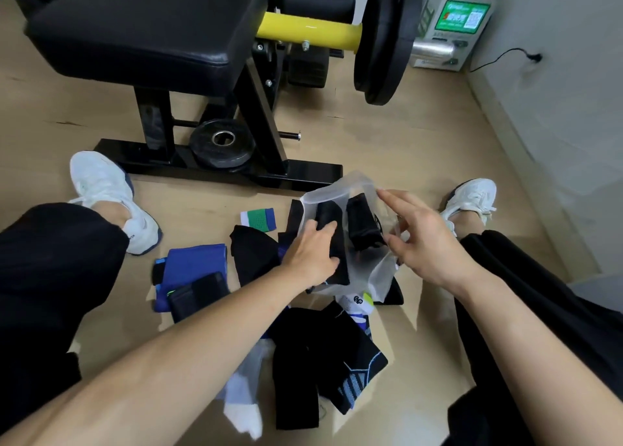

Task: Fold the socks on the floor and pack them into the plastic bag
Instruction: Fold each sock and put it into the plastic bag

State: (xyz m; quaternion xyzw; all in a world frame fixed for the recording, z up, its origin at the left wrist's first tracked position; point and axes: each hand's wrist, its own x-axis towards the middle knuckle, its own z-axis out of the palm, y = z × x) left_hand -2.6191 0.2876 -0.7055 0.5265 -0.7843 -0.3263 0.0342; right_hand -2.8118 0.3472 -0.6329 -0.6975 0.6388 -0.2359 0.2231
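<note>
A translucent plastic bag (340, 189) lies on the floor between my feet, its mouth toward me. My left hand (312, 248) grips a folded black sock (332, 230) that is partly inside the bag. A second folded black sock (362, 221) sits deeper in the bag. My right hand (424, 236) is at the bag's right edge, index finger stretched out, the other fingers pinching the plastic. Loose socks lie near me: a blue one (194, 267), black ones (323, 351), a white one (242, 402) and a green-banded one (258, 219).
A black weight bench (148, 31) with a yellow bar (306, 32) and weight plates (384, 37) stands just beyond the bag. My white shoes (108, 193) rest at either side. A wall runs along the right, with a white box (451, 24) in the corner.
</note>
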